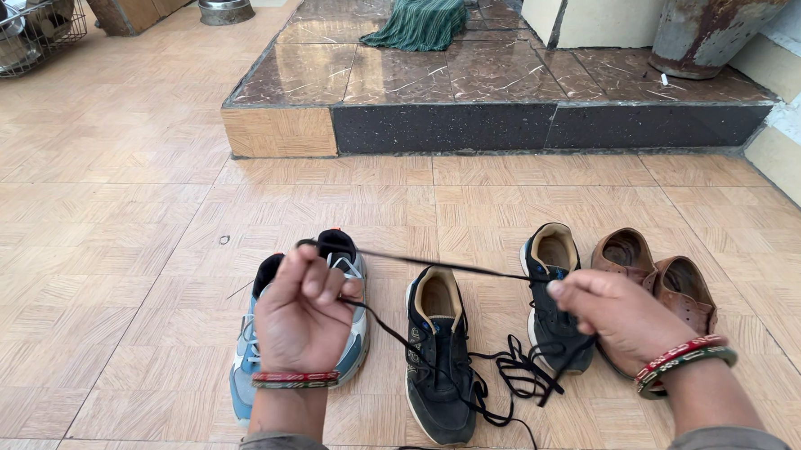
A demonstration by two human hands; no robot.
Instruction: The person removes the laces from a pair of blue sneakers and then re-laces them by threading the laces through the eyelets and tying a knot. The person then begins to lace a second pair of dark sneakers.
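Note:
My left hand (302, 306) and my right hand (620, 314) both pinch a black shoelace (444, 265), pulled taut between them. More of the lace trails in loose loops (511, 374) on the floor by a pair of black sneakers, one (438, 362) below the lace, the other (555, 304) partly behind my right hand. A pair of light blue and white sneakers (355, 331) lies under my left hand. Each wrist wears red and green bangles.
A pair of brown leather shoes (664, 277) stands at the right. A raised dark stone step (441, 123) crosses the floor ahead, with a green cloth (420, 19) on it. A wire rack of steel dishes (18, 19) and a steel bowl (224, 7) stand far left.

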